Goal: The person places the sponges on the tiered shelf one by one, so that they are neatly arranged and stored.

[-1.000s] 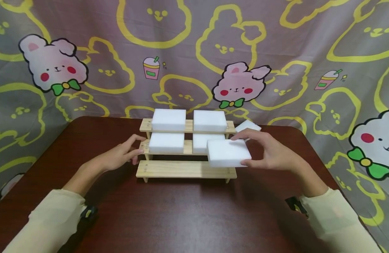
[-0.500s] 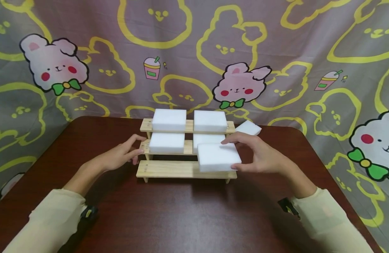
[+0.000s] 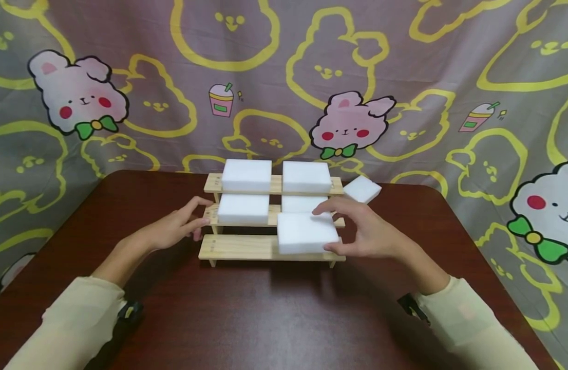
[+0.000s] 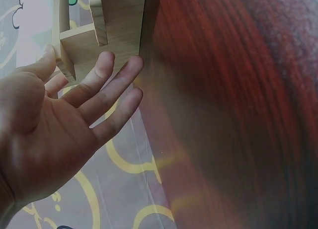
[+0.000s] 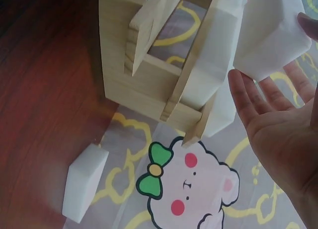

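My right hand (image 3: 369, 231) pinches a white foam block (image 3: 307, 233) between thumb and fingers. In the head view this block overlaps the right part of the bottom step; the right wrist view shows the block (image 5: 271, 38) tilted, apart from the blocks on the stand. My left hand (image 3: 173, 229) holds the left end of the middle step of a three-tier wooden stand (image 3: 238, 247), thumb and index finger at the plank (image 4: 63, 55), other fingers stretched out. Two foam blocks (image 3: 247, 174) sit on the top step. Two more (image 3: 243, 208) lie on the middle step, the right one partly hidden.
Another white foam block (image 3: 362, 189) lies on the dark red-brown table (image 3: 265, 313), behind and right of the stand. A patterned curtain (image 3: 265, 77) with cartoon rabbits hangs behind the table.
My right hand has carried its foam block leftward and slightly toward me, over the right part of the bottom step. My left hand and the stand have stayed put.
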`<state>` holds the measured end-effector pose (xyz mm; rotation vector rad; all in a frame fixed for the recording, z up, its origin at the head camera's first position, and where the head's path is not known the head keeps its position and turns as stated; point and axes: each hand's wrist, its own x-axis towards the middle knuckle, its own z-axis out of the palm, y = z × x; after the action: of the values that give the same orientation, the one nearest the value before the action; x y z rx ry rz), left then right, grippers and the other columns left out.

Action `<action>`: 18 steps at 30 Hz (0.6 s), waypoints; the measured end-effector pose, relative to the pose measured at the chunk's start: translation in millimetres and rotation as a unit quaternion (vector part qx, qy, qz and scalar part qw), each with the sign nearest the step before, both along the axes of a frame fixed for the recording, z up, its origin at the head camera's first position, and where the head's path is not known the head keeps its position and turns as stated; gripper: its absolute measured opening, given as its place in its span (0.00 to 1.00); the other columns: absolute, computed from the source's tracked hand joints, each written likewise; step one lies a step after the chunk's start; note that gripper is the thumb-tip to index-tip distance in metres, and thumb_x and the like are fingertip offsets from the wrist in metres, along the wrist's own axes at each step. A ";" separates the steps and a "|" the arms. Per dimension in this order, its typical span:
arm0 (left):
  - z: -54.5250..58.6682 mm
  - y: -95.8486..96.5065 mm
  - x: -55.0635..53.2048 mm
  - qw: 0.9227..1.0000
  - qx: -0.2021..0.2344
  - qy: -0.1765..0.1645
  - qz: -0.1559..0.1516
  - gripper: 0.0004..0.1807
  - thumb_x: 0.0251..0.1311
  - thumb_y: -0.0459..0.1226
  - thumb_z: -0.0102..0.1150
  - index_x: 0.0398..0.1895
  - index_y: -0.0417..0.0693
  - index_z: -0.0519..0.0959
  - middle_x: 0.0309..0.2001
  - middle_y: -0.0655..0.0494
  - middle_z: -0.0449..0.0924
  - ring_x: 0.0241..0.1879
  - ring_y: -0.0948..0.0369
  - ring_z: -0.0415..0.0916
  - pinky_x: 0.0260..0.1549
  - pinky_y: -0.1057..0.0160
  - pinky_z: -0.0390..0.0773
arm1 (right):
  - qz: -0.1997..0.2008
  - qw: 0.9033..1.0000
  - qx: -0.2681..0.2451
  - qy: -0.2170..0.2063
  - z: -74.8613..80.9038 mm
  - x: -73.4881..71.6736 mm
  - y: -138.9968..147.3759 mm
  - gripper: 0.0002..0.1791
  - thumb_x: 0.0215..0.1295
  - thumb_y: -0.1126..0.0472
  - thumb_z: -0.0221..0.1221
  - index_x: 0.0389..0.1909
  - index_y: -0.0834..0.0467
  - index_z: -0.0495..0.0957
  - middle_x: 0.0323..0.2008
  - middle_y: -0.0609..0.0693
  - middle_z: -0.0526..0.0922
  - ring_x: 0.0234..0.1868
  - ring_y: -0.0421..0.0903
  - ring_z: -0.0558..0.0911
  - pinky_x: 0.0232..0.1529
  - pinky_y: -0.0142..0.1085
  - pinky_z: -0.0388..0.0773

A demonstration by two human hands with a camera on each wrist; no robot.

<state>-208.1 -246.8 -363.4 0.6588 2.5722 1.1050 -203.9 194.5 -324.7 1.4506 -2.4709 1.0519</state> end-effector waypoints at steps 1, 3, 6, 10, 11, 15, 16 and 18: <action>-0.1 0.1 0.1 1.000 0.000 -0.001 0.001 0.25 0.82 0.38 0.46 0.74 0.41 0.53 0.26 0.49 0.78 0.33 0.52 0.79 0.42 0.50 0.77 | 0.000 1.000 -0.003 0.001 -0.5 0.2 -1.2 0.33 0.49 0.63 0.80 0.58 0.56 0.79 0.56 0.46 0.81 0.56 0.44 0.75 0.50 0.47 0.82; -0.3 0.4 0.2 1.000 0.000 -0.002 0.002 0.25 0.82 0.38 0.46 0.74 0.41 0.53 0.26 0.49 0.78 0.33 0.52 0.79 0.42 0.50 0.77 | -0.001 1.000 -0.005 -0.002 -1.4 1.1 -3.5 0.33 0.49 0.63 0.80 0.58 0.56 0.79 0.56 0.45 0.81 0.56 0.43 0.75 0.51 0.46 0.82; -0.7 0.2 0.5 1.000 0.003 -0.006 0.004 0.25 0.82 0.38 0.46 0.74 0.41 0.53 0.26 0.49 0.78 0.33 0.51 0.79 0.43 0.49 0.78 | 0.003 1.000 -0.009 -0.014 -3.3 2.0 -7.8 0.33 0.50 0.62 0.80 0.59 0.55 0.78 0.56 0.45 0.81 0.56 0.43 0.75 0.53 0.44 0.81; -1.7 0.0 0.9 1.000 0.013 -0.014 0.004 0.26 0.82 0.38 0.46 0.74 0.41 0.52 0.27 0.48 0.78 0.34 0.50 0.79 0.44 0.48 0.78 | 0.013 1.000 -0.009 -0.018 -6.0 2.9 -13.2 0.33 0.51 0.62 0.79 0.59 0.56 0.78 0.57 0.45 0.81 0.56 0.43 0.77 0.54 0.43 0.81; -1.8 0.1 1.0 1.000 0.016 -0.016 0.003 0.26 0.82 0.38 0.46 0.74 0.41 0.52 0.27 0.48 0.78 0.34 0.50 0.80 0.44 0.48 0.78 | 0.014 1.000 -0.010 -0.020 -6.4 3.1 -14.4 0.33 0.51 0.62 0.79 0.59 0.56 0.78 0.57 0.45 0.81 0.56 0.43 0.77 0.54 0.43 0.81; -1.5 -0.3 1.0 1.000 0.017 -0.017 -0.001 0.26 0.83 0.38 0.46 0.74 0.40 0.52 0.27 0.48 0.77 0.35 0.50 0.80 0.44 0.47 0.78 | 0.019 0.999 -0.008 -0.029 -6.8 3.7 -19.0 0.33 0.51 0.62 0.79 0.59 0.56 0.78 0.57 0.46 0.81 0.55 0.43 0.77 0.54 0.47 0.81; -1.4 -0.4 0.7 1.000 0.016 -0.015 -0.002 0.26 0.83 0.38 0.46 0.74 0.40 0.52 0.27 0.47 0.77 0.35 0.50 0.80 0.44 0.47 0.78 | 0.019 0.999 -0.006 -0.033 -6.7 4.0 -20.1 0.33 0.51 0.62 0.79 0.59 0.56 0.77 0.57 0.46 0.81 0.55 0.43 0.77 0.54 0.48 0.81; -1.1 -0.8 0.0 1.000 0.010 -0.010 -0.002 0.25 0.83 0.39 0.46 0.74 0.41 0.52 0.27 0.48 0.78 0.34 0.50 0.80 0.44 0.48 0.78 | 0.019 0.999 -0.002 -0.037 -6.2 4.8 -22.1 0.32 0.52 0.61 0.79 0.59 0.55 0.78 0.57 0.46 0.81 0.55 0.43 0.77 0.54 0.50 0.81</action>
<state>-208.1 -247.7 -364.4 0.6548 2.5455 1.1303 -199.2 172.4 -330.8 1.4882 -2.4998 1.1378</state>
